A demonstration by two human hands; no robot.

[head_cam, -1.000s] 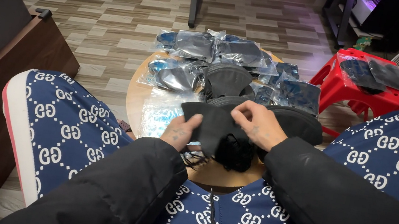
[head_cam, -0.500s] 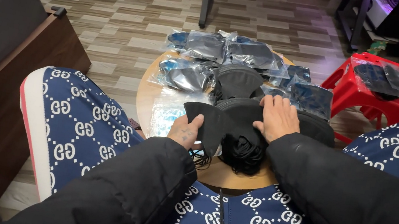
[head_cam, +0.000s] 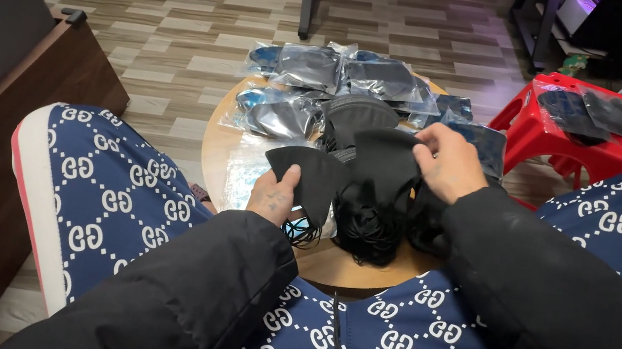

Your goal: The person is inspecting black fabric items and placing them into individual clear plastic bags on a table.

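Both hands work over the round table (head_cam: pixel 222 157): left hand (head_cam: pixel 274 196) pinches one black mask (head_cam: pixel 310 179), right hand (head_cam: pixel 446 161) grips a second mask (head_cam: pixel 386 162) above the pile (head_cam: pixel 370 223), seemingly mid-separation, calling for a gentle pull apart.

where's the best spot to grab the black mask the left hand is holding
Probably by its free upper left edge, coming from the left. The black mask is spread fairly flat above the round table, the left hand already pinches its lower edge, and its right side meets the second mask under the right hand, so that side is crowded.
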